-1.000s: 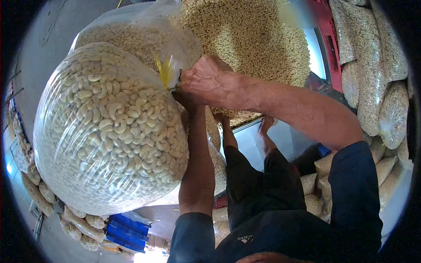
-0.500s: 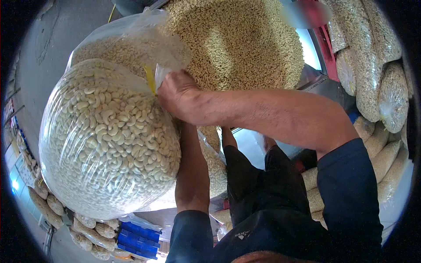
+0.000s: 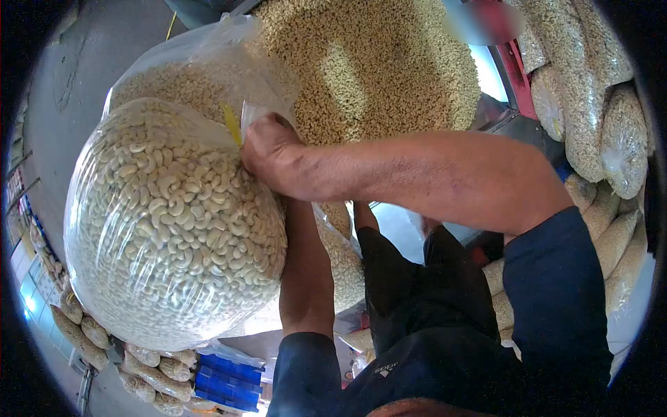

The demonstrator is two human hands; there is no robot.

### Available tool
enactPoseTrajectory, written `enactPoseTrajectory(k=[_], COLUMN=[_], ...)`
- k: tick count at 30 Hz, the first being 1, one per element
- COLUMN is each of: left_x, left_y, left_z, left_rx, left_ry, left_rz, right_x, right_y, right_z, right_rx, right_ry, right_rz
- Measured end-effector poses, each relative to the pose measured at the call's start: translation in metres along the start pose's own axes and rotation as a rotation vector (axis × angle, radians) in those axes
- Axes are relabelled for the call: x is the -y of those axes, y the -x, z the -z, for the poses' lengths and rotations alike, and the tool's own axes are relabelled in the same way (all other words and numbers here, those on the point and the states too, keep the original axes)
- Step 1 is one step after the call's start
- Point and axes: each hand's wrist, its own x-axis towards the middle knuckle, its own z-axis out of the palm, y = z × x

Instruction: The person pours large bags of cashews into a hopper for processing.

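A big clear plastic bag [image 3: 177,229], bulging with pale cashew nuts, leans to the left of my arms. My right hand [image 3: 272,153] is closed on the gathered plastic at the bag's upper right edge. Right beside its fingers a yellow strip [image 3: 231,124] sticks up against the plastic. Below it, my left forearm [image 3: 306,267] runs up along the bag's right side. The left hand itself is hidden behind my right hand and wrist, so its fingers do not show. Behind the bag stands another clear bag [image 3: 174,82] with nuts in it.
A large heap of nuts [image 3: 389,69] fills the top middle. Filled sacks [image 3: 583,90] are stacked at right, more sacks [image 3: 156,372] lie at lower left near a blue pallet [image 3: 228,382]. A red post [image 3: 514,76] stands at upper right. Grey floor [image 3: 66,132] lies at left.
My right hand has shifted slightly left, still gripping the plastic. The yellow strip has moved a little left with it, and the view has tilted slightly.
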Motion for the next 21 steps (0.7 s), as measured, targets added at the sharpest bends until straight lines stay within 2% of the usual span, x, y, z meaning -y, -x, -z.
enactPoseTrajectory(k=[4, 8, 12, 14, 21], left_x=[0.004, -0.006, -0.002, -0.007, -0.005], left_y=[-0.003, 0.001, -0.001, -0.001, -0.007], left_z=[-0.003, 0.0, -0.002, 0.0, -0.001], left_rx=[-0.01, -0.001, 0.002, 0.0, 0.015], left_ry=[-0.027, -0.047, -0.081, -0.092, -0.144], left_rz=[-0.004, -0.014, -0.025, -0.026, -0.06], right_x=[-0.005, 0.0, -0.004, -0.011, -0.019], right_y=[-0.005, 0.001, 0.002, -0.007, -0.003], right_z=[0.009, 0.036, 0.001, -0.003, 0.002], right_rx=[0.165, 0.237, 0.062, 0.099, 0.074], right_ry=[0.106, 0.297, 0.21, -0.085, -0.063], right_rz=[0.092, 0.158, 0.077, 0.016, 0.075])
